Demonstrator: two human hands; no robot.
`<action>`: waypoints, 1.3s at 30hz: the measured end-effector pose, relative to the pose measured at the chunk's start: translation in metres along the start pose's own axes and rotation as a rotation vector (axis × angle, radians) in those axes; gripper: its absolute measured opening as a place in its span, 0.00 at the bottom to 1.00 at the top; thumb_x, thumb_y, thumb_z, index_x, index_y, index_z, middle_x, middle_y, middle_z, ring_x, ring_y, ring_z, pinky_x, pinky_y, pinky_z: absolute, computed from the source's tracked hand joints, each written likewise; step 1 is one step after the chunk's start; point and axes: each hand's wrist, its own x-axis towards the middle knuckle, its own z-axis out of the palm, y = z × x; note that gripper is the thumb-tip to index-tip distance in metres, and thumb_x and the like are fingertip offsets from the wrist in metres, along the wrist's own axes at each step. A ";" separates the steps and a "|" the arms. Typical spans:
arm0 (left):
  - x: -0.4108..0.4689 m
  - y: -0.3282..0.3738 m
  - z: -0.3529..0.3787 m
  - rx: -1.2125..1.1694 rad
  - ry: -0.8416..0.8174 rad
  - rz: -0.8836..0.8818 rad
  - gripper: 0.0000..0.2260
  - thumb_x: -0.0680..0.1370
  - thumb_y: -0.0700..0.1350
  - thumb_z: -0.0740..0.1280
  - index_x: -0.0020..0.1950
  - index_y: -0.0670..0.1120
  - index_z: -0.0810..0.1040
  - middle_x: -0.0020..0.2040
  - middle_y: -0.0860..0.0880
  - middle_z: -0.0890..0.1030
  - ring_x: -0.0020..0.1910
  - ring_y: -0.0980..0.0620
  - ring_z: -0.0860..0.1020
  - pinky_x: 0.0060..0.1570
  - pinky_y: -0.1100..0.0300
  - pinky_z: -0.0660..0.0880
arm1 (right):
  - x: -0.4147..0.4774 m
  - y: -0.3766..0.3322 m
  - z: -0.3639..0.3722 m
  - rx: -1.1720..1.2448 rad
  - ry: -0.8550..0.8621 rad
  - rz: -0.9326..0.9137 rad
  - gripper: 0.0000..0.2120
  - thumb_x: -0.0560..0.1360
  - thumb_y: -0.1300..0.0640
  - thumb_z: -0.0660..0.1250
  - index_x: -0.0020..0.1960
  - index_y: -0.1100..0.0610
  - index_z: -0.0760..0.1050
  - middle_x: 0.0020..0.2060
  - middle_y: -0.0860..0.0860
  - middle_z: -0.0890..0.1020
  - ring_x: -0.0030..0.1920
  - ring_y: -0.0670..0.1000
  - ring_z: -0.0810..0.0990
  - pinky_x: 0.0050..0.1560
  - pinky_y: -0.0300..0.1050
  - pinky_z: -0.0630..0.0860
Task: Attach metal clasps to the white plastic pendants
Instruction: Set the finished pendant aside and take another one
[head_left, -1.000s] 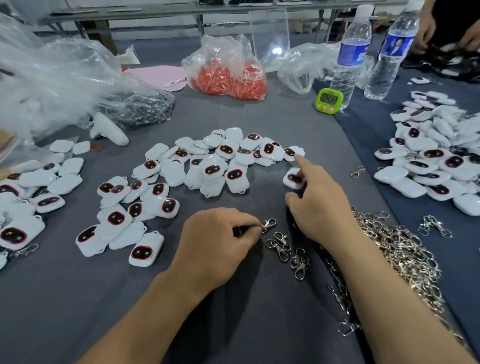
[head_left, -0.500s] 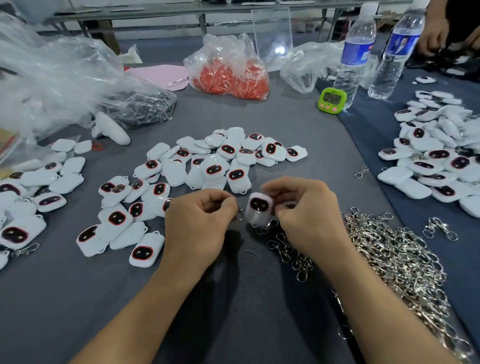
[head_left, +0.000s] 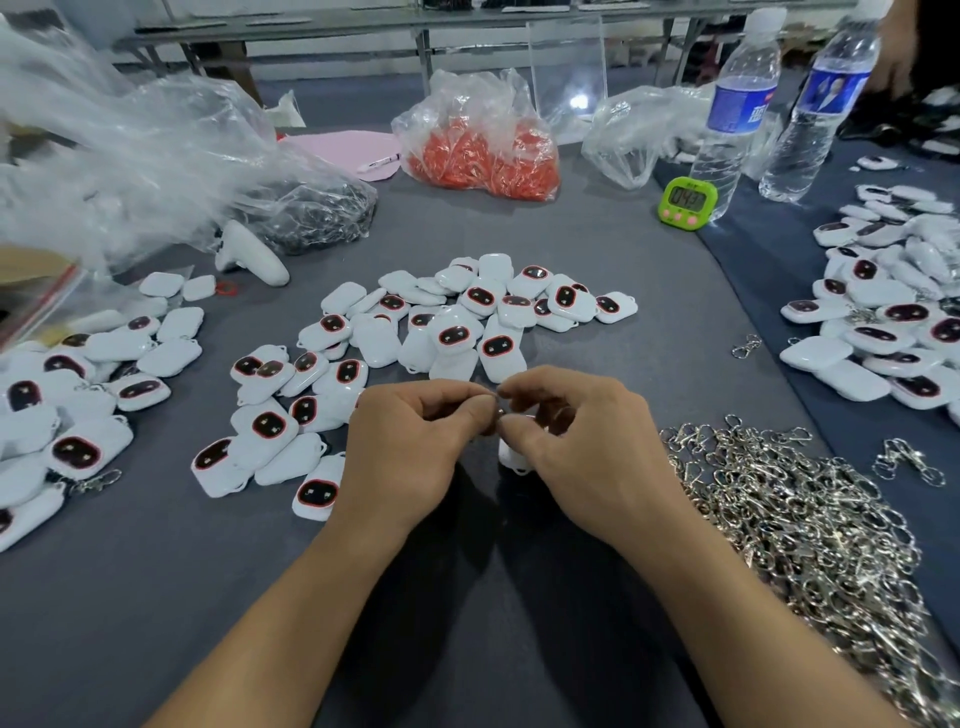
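My left hand (head_left: 415, 447) and my right hand (head_left: 582, 452) meet fingertip to fingertip over the grey table. My right hand grips a white plastic pendant (head_left: 511, 457), of which only the lower end shows under the fingers. My left hand pinches a small metal clasp (head_left: 496, 410) against the pendant's top; the clasp is almost fully hidden. A loose pile of white pendants with dark red-rimmed faces (head_left: 457, 322) lies just beyond my hands. A heap of silver metal clasps (head_left: 810, 525) lies to the right of my right forearm.
More pendants lie at the left (head_left: 67, 405) and on the dark cloth at the right (head_left: 893, 322). At the back stand a bag of red pieces (head_left: 483, 150), clear plastic bags (head_left: 130, 161), a green timer (head_left: 687, 201) and two water bottles (head_left: 737, 114). Another person's hand (head_left: 893, 62) is at the top right.
My right hand picked a pendant from the pile and brought it to my left hand, which holds a clasp. The pendant has since turned in my fingers, and the hands have closed together.
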 end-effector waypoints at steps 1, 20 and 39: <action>0.000 0.001 0.001 -0.029 -0.012 0.000 0.10 0.75 0.42 0.74 0.40 0.57 0.86 0.36 0.58 0.86 0.37 0.61 0.84 0.39 0.72 0.76 | 0.000 0.000 0.000 0.025 -0.004 0.000 0.07 0.74 0.55 0.75 0.49 0.44 0.85 0.36 0.38 0.83 0.39 0.36 0.80 0.39 0.27 0.72; -0.008 0.002 0.007 0.179 0.002 0.121 0.04 0.76 0.46 0.74 0.44 0.54 0.87 0.35 0.62 0.83 0.33 0.62 0.78 0.35 0.73 0.71 | -0.005 0.003 -0.006 0.029 -0.024 -0.024 0.06 0.72 0.58 0.76 0.41 0.46 0.85 0.30 0.42 0.84 0.31 0.45 0.82 0.32 0.38 0.77; -0.004 -0.007 0.005 0.203 -0.107 0.130 0.07 0.79 0.47 0.70 0.41 0.56 0.83 0.36 0.60 0.83 0.32 0.60 0.77 0.35 0.71 0.70 | 0.003 0.011 -0.008 0.207 0.021 0.069 0.06 0.70 0.58 0.77 0.36 0.50 0.85 0.28 0.49 0.83 0.28 0.45 0.76 0.30 0.42 0.71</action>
